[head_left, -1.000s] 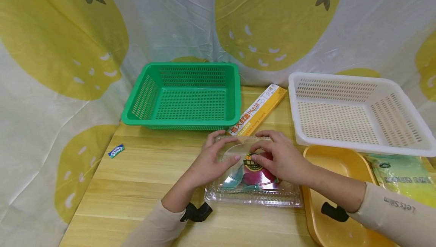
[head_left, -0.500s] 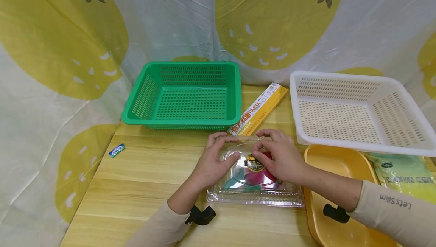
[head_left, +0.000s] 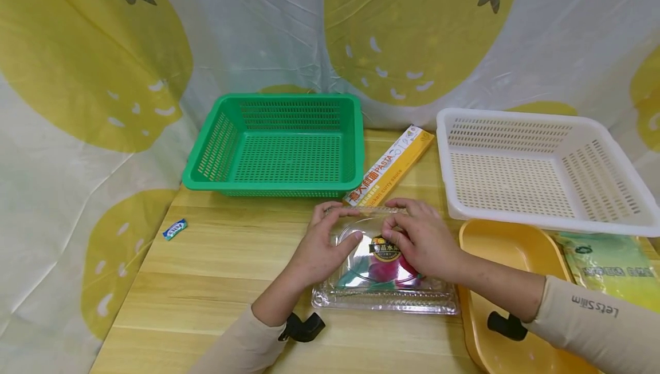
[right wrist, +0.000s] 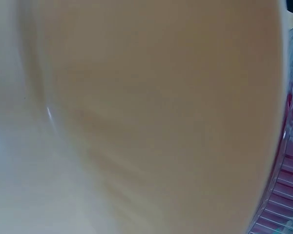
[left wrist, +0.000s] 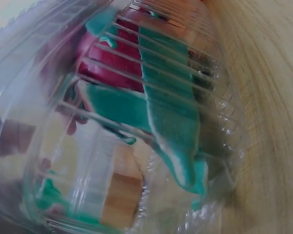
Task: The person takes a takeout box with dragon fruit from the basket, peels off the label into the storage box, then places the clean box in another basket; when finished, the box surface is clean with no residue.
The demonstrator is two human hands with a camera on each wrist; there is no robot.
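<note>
A clear plastic clamshell fruit box [head_left: 330, 294] lies on the wooden table with its lid down. A round black and gold label sits on the lid. Through the plastic shows a magenta fruit [left wrist: 107, 61] with green leaf-like flaps, resembling a dragon fruit. My left hand [head_left: 322, 248] holds the box's far left part, fingers bent over the far edge, thumb on the lid. My right hand [head_left: 425, 242] is at the far right part, thumb and index finger together by the label, other fingers reaching the far edge. The right wrist view catches only the box's side at its right border.
Behind stand a green basket [head_left: 273, 185] and a white basket [head_left: 515, 219]. A pasta box [head_left: 394, 162] lies between them. An orange basin [head_left: 495, 328] is right of the fruit box, beside a green-yellow packet [head_left: 608, 265]. A small blue-green packet [head_left: 175, 229] lies left.
The right thumb has moved back off the label to meet the index finger. The left hand and the fruit box have stayed nearly in place.
</note>
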